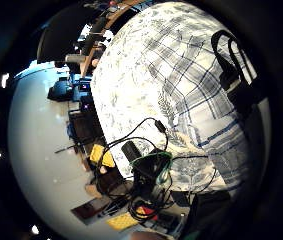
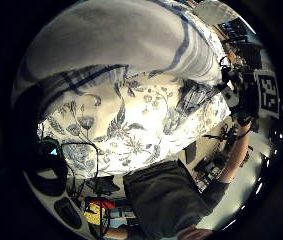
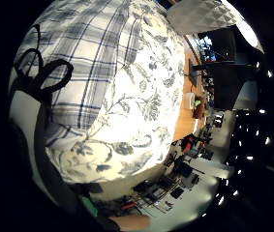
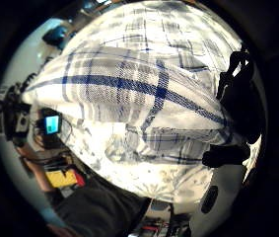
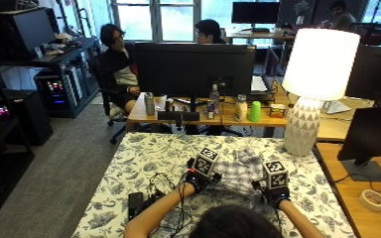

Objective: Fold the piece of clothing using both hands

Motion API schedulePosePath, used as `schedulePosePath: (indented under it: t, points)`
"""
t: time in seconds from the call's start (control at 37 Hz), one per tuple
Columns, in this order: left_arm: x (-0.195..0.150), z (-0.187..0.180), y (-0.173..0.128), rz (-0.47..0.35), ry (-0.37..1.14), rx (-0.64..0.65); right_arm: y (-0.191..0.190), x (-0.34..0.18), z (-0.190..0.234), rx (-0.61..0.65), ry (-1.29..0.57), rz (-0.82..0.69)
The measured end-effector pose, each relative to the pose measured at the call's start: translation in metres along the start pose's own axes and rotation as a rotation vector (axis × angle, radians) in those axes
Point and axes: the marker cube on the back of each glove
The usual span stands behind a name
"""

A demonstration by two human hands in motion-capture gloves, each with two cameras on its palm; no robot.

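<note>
Folding looks partway: blue-and-white plaid cloth garment (image 5: 241,171) lies bunched on floral-covered surface (image 5: 144,163) btwn left hand (image 5: 200,174) & right hand (image 5: 276,184). Both hands' fingers pinch its edges; flattening, more folds left.

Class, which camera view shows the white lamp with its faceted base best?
The outside view: the white lamp stands whole on the floral tablecloth, shade and faceted base together. The right little finger side palm view catches only part of it at its edge; the other palm views show none.
</note>
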Motion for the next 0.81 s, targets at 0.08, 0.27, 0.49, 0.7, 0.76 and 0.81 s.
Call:
schedulePosePath:
  t: [0.08,0.27,0.49,0.7,0.76,0.81]
  points:
    - [-0.003,-0.005,0.013,0.021,-0.014,-0.013,0.014,-0.002,-0.019,-0.056,-0.002,-0.025]
    - [-0.011,-0.028,0.049,0.041,-0.001,-0.017,0.040,-0.009,-0.077,-0.126,0.050,-0.082]
    - [-0.027,-0.062,0.051,-0.004,0.006,0.020,0.033,-0.011,-0.130,-0.132,0.149,-0.055]
    - [-0.056,-0.077,-0.015,-0.155,0.008,0.023,-0.028,-0.005,-0.152,-0.105,0.196,0.032]
    - [-0.060,-0.075,-0.029,-0.190,0.011,-0.004,-0.044,-0.004,-0.148,-0.121,0.201,0.056]
    - [-0.059,-0.074,-0.029,-0.218,0.022,-0.060,-0.057,-0.005,-0.143,-0.129,0.211,0.077]
